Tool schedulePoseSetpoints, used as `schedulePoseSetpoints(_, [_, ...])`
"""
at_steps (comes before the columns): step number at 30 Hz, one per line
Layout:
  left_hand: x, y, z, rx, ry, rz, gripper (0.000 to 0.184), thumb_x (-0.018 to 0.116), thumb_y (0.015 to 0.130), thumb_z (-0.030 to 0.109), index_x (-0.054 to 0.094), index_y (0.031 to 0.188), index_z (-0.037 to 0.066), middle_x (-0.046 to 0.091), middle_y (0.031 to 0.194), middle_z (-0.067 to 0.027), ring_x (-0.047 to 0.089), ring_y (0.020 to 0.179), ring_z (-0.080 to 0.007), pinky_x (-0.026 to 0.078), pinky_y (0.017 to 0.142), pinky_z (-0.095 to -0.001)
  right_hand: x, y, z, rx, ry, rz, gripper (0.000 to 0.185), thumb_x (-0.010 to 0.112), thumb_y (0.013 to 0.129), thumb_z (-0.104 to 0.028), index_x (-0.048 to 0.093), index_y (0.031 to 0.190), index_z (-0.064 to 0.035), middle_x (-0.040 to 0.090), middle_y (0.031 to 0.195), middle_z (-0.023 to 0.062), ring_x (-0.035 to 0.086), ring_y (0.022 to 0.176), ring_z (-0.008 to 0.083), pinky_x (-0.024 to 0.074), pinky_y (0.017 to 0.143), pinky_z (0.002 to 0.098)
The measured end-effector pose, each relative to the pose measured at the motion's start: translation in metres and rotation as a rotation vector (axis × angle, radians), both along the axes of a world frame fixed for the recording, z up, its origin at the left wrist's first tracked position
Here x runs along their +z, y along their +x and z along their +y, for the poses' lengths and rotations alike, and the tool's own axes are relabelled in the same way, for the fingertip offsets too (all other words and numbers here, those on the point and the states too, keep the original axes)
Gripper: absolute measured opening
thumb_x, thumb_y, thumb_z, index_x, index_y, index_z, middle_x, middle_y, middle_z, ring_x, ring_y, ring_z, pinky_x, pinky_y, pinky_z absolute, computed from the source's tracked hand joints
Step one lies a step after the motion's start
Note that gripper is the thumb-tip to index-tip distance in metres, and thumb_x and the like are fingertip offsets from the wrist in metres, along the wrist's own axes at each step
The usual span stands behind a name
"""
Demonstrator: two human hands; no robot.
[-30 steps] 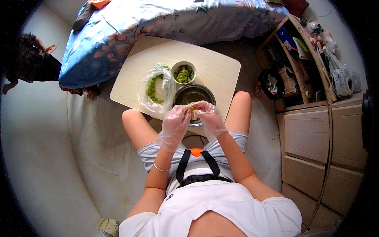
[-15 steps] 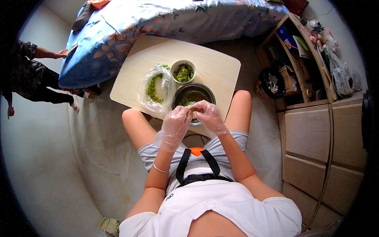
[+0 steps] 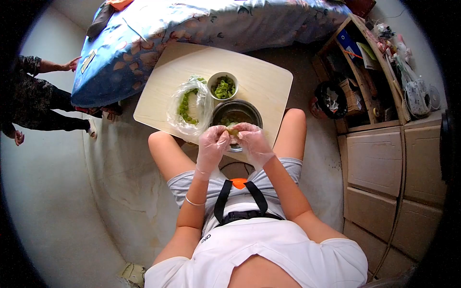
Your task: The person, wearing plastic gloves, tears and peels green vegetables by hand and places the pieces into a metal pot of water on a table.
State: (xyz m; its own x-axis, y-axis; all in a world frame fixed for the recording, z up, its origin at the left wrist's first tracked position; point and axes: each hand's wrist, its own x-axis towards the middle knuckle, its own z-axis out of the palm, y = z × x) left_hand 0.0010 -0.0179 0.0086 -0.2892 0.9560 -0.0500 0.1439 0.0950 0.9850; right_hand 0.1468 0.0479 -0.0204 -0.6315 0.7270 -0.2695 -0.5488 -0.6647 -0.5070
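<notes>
My left hand (image 3: 212,146) and my right hand (image 3: 252,142), both in clear plastic gloves, meet over the near rim of a metal basin (image 3: 260,115). Their fingertips pinch a small pale-green piece (image 3: 233,131) that looks like a grape. More green pieces lie inside the basin, partly hidden by my hands. Left of it rests an open clear plastic bag (image 3: 205,108) with green grapes (image 3: 184,108) in it. Behind the basin a white bowl (image 3: 212,91) holds a heap of crumpled green bits (image 3: 224,88), perhaps skins.
All of these stand on a pale table (image 3: 161,81) before my knees. A bed with a blue flowered cover (image 3: 120,72) lies beyond. At left stands another person (image 3: 36,96), one hand near the bed. A lined bin (image 3: 331,101) and wooden shelves (image 3: 360,72) are right.
My hands have drawn slightly apart and turned, still pinching the green piece. The other person's hand has let go of a flat object, which now lies on the bed.
</notes>
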Motion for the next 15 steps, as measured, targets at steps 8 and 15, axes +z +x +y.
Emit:
schedulePoseSetpoints(8, [0.0106, 0.0013, 0.0001, -0.016, -0.069, -0.452, 0.016, 0.057, 0.095, 0.013, 0.061, 0.102, 0.000, 0.063, 0.082, -0.0011, 0.053, 0.065, -0.0056, 0.042, 0.058, -0.0196, 0.0048, -0.0003, 0.0014, 0.086, -0.192, 0.242, 0.022, 0.055, 0.087, -0.001, 0.058, 0.108, 0.0050, 0.064, 0.100, 0.0148, 0.063, 0.081, 0.0221, 0.0545, 0.076, 0.0304])
schedulePoseSetpoints(15, [0.0113, 0.0048, -0.0009, 0.030, -0.063, -0.406, 0.016, 0.057, 0.095, 0.014, 0.062, 0.102, 0.001, 0.063, 0.083, -0.0008, 0.054, 0.066, -0.0059, 0.042, 0.059, -0.0201, -0.0017, 0.0026, 0.0044, 0.080, -0.266, 0.357, 0.020, 0.055, 0.091, -0.003, 0.055, 0.110, 0.0041, 0.063, 0.100, 0.0145, 0.064, 0.080, 0.0194, 0.0554, 0.067, 0.0246])
